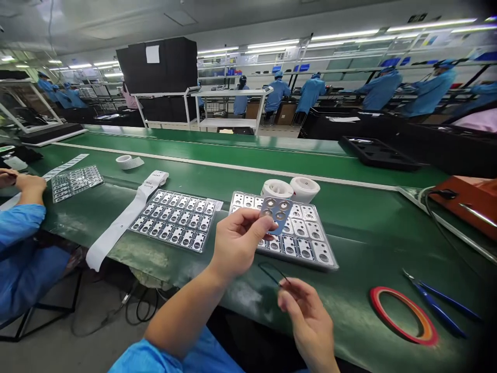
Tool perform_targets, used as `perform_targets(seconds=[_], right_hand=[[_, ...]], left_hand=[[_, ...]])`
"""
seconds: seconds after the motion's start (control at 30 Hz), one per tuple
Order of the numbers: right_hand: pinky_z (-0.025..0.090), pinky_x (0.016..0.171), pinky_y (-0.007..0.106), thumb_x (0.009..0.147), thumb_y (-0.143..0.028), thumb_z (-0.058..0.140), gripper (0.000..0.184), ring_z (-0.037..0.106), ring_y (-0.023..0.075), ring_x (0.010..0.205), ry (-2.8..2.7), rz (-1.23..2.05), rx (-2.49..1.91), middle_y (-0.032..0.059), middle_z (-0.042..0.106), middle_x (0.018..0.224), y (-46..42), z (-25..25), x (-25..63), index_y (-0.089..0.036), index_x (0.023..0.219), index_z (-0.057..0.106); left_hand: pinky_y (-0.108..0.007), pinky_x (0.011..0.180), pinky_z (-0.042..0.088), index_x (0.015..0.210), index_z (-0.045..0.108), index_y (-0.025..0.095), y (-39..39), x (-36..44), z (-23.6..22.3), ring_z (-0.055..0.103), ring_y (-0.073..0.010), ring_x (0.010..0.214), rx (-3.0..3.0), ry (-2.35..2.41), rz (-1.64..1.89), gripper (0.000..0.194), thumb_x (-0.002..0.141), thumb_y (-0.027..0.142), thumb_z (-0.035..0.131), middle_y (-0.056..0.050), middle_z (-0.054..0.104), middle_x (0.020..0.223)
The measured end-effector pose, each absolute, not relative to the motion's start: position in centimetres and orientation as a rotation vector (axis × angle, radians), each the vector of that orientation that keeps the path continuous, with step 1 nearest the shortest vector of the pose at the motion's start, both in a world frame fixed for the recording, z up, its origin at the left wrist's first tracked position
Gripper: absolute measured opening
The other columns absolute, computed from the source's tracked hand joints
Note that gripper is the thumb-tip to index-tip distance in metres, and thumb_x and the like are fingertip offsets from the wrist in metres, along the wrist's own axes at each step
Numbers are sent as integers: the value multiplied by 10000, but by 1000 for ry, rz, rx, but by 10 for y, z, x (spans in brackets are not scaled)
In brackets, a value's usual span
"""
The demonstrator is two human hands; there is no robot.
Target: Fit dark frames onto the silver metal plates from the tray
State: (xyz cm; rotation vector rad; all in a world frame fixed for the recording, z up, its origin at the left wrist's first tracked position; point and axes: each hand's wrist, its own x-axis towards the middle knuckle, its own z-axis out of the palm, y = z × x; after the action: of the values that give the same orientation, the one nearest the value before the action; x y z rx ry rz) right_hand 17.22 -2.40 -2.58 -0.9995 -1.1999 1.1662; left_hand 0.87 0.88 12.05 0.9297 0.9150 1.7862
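Left hand (pixel 236 243) pinches a small perforated plate (pixel 276 215) (bluish, round-holed) — right hand (pixel 308 324) narrowly grips a thin dark loop (pixel 272 273).

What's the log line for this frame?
left hand: small perforated blue-grey plate | right hand: thin dark loop | nearby: tray of metal plates on green belt

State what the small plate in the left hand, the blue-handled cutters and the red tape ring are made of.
The small plate in the left hand looks like thin blue-grey coated sheet, with metallic rings at its holes; its base material is unclear. The blue-handled cutters seem steel-tipped with glossy plastic-coated grips. The red tape ring looks like a plastic film tape, smooth and slightly shiny.
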Motion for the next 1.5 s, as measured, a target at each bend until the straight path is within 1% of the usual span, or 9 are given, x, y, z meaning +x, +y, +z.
perform_targets(seconds=[0.13,0.23,0.33,0.5,0.77,0.9,1.03,1.3,1.5], right_hand=[[528,644,312,878,-257,706,138,613,198,740,-1340,982,-791,47,664,861,-50,17,163,-289,1009,734],[498,545,275,896,-172,666,368,584,173,642,-1458,987,-664,12,632,763,-55,52,149,-343,1221,665],[504,521,242,913,-132,627,643,579,143,596,-1595,1021,-610,-16,617,758,-45,78,138,-376,1474,431],[508,578,249,951,-192,604,753,569,142,639,-1640,1049,-677,-31,594,772,-26,96,132,-393,1564,215],[489,571,255,935,-227,622,745,555,146,625,-1606,1105,-687,-30,582,735,-15,103,130,-326,1572,249],[434,512,236,963,-220,579,603,513,128,568,-1650,1103,-598,-23,561,722,-28,96,145,-355,1520,389],[375,503,240,991,-230,522,637,451,124,534,-1707,1199,-575,-34,532,677,-43,86,158,-375,1563,284],[416,595,263,1019,-246,448,747,478,138,606,-1701,1343,-626,-43,524,741,-46,62,143,-382,1593,-10],[399,582,252,1024,-323,476,728,465,137,617,-1563,1431,-651,-33,533,754,-51,49,138,-347,1596,27]], left_hand=[[-219,608,608,773,706,151,18,7,114,680,-109,644,936,905,1767,288,706,404,826,-5,727,694],[-226,606,601,782,702,146,22,12,108,681,-113,637,941,913,1747,306,709,419,819,-11,730,698],[-224,623,598,781,702,145,20,16,105,682,-109,637,969,926,1754,288,726,407,809,-14,738,713],[-218,619,591,781,714,147,17,15,105,679,-103,614,987,948,1773,271,733,398,806,-21,748,730],[-249,598,583,799,735,168,17,14,98,681,-126,592,1040,1034,1811,246,753,404,789,-37,758,750],[-341,839,596,896,779,249,19,-12,87,729,-182,879,1664,1186,2028,103,856,239,684,-34,787,901],[-406,927,590,931,787,308,16,-50,77,708,-211,1041,2289,1267,1919,210,858,176,642,-32,795,984],[-402,930,608,980,784,327,4,-83,68,713,-221,1075,2559,1271,1621,239,878,189,618,-40,790,1016],[-351,923,615,1097,733,277,5,-88,64,689,-189,1117,2791,1190,1772,297,889,114,596,-40,778,1082]])
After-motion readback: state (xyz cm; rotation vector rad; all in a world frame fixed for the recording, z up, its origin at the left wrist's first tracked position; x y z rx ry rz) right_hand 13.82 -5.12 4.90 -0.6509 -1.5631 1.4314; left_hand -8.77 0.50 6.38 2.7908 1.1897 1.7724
